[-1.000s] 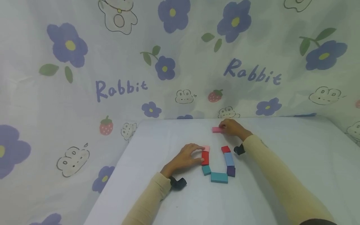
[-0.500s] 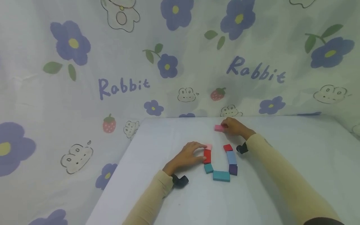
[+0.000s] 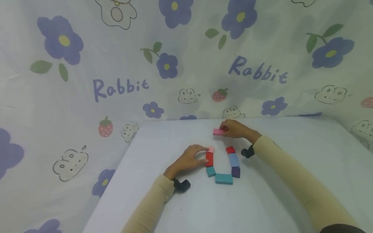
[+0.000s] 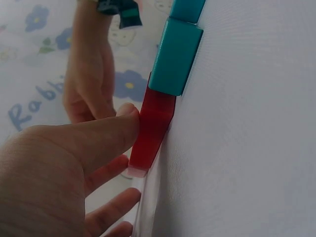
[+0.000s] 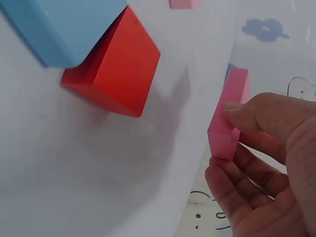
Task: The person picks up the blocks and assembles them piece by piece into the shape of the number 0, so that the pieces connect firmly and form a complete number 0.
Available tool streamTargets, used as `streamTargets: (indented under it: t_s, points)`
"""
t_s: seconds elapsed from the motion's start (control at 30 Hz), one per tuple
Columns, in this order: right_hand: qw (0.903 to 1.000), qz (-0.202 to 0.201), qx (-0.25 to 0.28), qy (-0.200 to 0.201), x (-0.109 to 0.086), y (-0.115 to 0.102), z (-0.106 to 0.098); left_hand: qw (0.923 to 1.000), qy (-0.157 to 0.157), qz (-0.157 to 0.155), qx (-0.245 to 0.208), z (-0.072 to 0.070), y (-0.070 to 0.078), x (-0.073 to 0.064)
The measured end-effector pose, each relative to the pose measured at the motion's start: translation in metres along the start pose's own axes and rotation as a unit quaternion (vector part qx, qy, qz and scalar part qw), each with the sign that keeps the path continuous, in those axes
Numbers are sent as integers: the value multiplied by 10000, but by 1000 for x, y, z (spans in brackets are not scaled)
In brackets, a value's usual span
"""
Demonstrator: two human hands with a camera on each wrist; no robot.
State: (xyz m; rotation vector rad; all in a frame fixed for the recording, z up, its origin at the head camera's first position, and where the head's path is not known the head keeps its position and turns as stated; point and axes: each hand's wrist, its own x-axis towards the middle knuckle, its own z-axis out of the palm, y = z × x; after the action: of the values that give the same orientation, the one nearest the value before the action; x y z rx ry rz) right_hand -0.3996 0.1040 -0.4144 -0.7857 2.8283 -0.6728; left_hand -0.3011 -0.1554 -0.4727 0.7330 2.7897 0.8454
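Observation:
My right hand [image 3: 235, 128] pinches a pink block [image 3: 218, 132] between thumb and fingers, beyond the open far end of a U of coloured blocks. In the right wrist view, that pink block [image 5: 229, 116] appears off the table, beyond a red block [image 5: 126, 69]. My left hand [image 3: 190, 158] rests at the U's left side, its thumb against the long red block [image 3: 209, 159] and its index finger at the light pink block [image 3: 211, 149]. In the left wrist view, the thumb [image 4: 127, 116] touches the red block [image 4: 155, 118], with the other fingers partly behind it.
A small teal block [image 3: 210, 171] and a long teal block [image 3: 224, 179] form the U's near end. Up the right side run a purple block [image 3: 236, 172], a light blue block [image 3: 234, 160] and a red block [image 3: 230, 149]. A printed curtain [image 3: 163, 94] hangs behind the white table [image 3: 186, 207].
Relative to the U, my right hand has brought the pink block slightly left and nearer. My left hand keeps its place beside the blocks. The head view has shifted a little.

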Motion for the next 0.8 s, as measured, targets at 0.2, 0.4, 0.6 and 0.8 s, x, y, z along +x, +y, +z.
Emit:
streamTargets:
  t_s: [0.2, 0.4, 0.6, 0.8]
  points:
    - [10000, 39, 23, -6, -8, -4, 0, 10000, -14, -17, -52, 1, 1, 1]
    - [9998, -168, -72, -42, -13, -9, 5, 10000, 52, 46, 41, 0, -1, 1]
    - [9996, 8, 14, -274, -19, -12, 13, 10000, 30, 45, -9, -2, -1, 1]
    - [9988, 58, -112, -467, -24, -11, 20, 9999, 57, 112, -57, 1, -3, 0]
